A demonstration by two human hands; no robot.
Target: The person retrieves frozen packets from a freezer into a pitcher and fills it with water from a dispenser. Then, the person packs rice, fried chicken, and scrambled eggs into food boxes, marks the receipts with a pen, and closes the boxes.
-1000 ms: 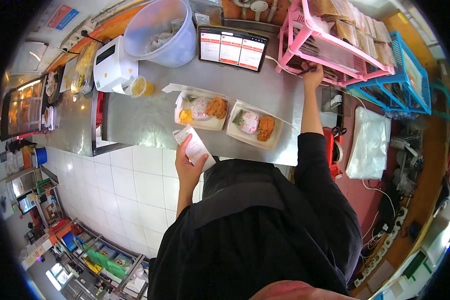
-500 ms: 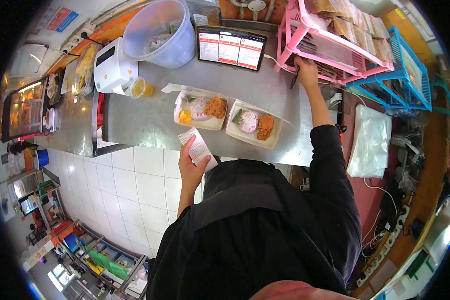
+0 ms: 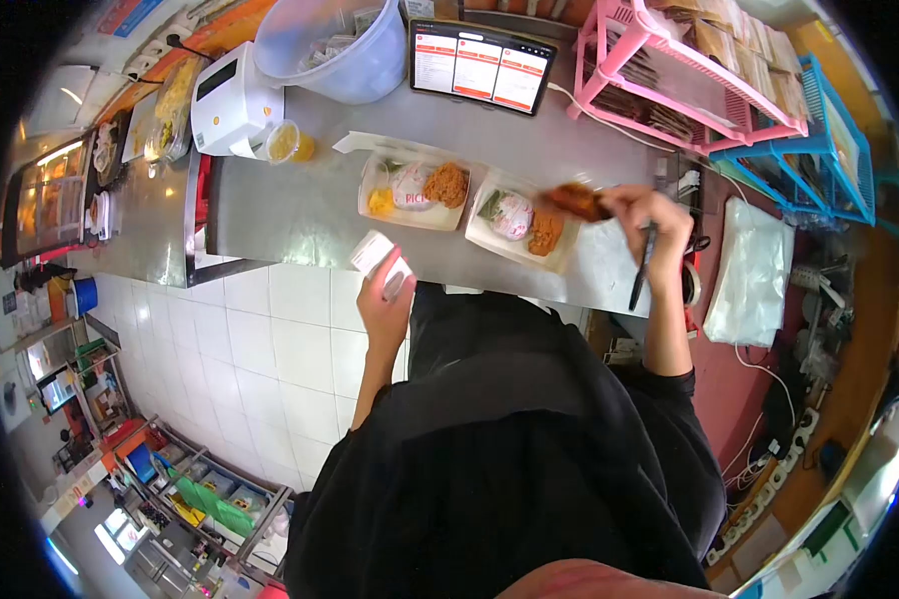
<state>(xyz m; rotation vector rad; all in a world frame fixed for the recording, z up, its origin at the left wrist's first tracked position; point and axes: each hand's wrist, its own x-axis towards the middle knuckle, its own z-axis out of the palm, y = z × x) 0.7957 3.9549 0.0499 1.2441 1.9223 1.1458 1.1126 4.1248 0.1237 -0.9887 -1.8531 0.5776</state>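
My left hand [image 3: 385,298] is closed on a white paper slip [image 3: 374,256] at the counter's front edge. At the right, my right hand [image 3: 651,225] pinches a blurred dark brown packet [image 3: 575,202] over the right meal box; a black pen [image 3: 642,270] hangs from the same hand. The right box [image 3: 489,236] holds a wrapped white bundle [image 3: 510,215] and fried chicken [image 3: 544,232], partly behind the packet. Beside it, the left box [image 3: 425,217] contains fried chicken [image 3: 446,185], a wrapped bundle marked RICE [image 3: 413,188] and something yellow [image 3: 381,202].
A tablet [image 3: 481,66], a translucent tub [image 3: 335,55], a white printer [image 3: 232,105] and a yellow drink cup [image 3: 290,143] line the metal counter [image 3: 300,220]. Pink rack [image 3: 669,90] and blue rack [image 3: 819,160] stand at the right, near plastic bags [image 3: 751,270].
My right hand has come out of the pink rack towards the right box, now with a brown packet besides the pen. The slip in my left hand is tilted differently. The view has shifted slightly.
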